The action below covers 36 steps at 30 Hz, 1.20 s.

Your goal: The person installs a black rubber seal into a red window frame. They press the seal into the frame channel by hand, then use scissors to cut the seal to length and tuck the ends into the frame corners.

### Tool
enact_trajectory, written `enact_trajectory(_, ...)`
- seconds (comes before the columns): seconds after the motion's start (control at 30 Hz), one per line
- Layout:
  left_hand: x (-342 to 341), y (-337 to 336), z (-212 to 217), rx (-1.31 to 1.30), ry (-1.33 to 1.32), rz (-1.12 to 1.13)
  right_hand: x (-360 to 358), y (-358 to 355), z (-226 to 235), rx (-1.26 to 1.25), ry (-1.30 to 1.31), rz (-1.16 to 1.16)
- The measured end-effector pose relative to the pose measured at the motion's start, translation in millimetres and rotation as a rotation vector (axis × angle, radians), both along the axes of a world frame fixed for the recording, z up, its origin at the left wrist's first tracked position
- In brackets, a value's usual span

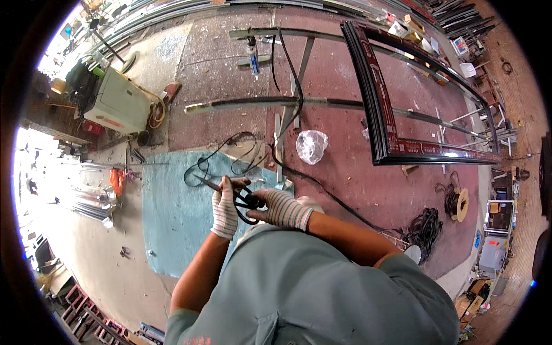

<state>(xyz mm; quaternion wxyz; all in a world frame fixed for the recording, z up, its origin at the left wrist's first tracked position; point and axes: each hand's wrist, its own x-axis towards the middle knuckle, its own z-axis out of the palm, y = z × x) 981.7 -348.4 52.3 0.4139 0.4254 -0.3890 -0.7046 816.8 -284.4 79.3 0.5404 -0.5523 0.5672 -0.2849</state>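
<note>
In front of my body, both hands in striped knit gloves are closed around a pair of black-handled scissors (208, 183). The blades point up and to the left, past the thumb of my left hand (225, 211). My right hand (283, 208) grips at the handle loops, its fingers close to the left ones. Dark material between the hands is partly hidden, so I cannot tell whether a strip is held too. Just beyond, a thin black rubber strip (244, 134) lies in loops over a light-blue mat (167, 213).
A black window frame (376, 109) rests on metal support bars (247, 103) at the right. A sealant tube (253, 60) hangs from the far bar. A clear plastic bag (312, 146), piled black strip (424, 233) and a spool (462, 204) are nearby. A pale machine cabinet (118, 100) stands left.
</note>
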Motion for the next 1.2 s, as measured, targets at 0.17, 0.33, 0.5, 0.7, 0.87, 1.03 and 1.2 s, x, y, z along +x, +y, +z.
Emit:
enact_trajectory(0.17, 6, -31, 12, 0.034, -0.052, -0.062, 21, -48, 41, -0.136, 0.35, 0.04)
enact_trajectory(0.33, 14, -74, 10, -0.053, -0.104, -0.286, 27, -102, -39, 0.145, 0.048, 0.157)
enact_trajectory(0.5, 60, -115, 18, -0.098, -0.369, -0.344, -71, -206, -44, -0.147, 0.139, -0.461)
enact_trajectory(0.7, 101, -124, -5, 0.023, -0.42, -0.072, -262, -323, -85, 0.043, 0.925, -0.873)
enact_trajectory(0.87, 106, -149, -17, 0.056, -0.392, -0.137, -275, -342, -109, 0.394, 0.349, -0.874)
enact_trajectory(1.03, 78, -211, -20, 0.066, -0.357, -0.35, -246, -292, -114, 0.114, -0.004, -0.97)
enact_trajectory(1.2, 3, -263, -27, 0.036, -0.27, -0.737, -116, -200, -12, -0.205, -0.089, -0.729)
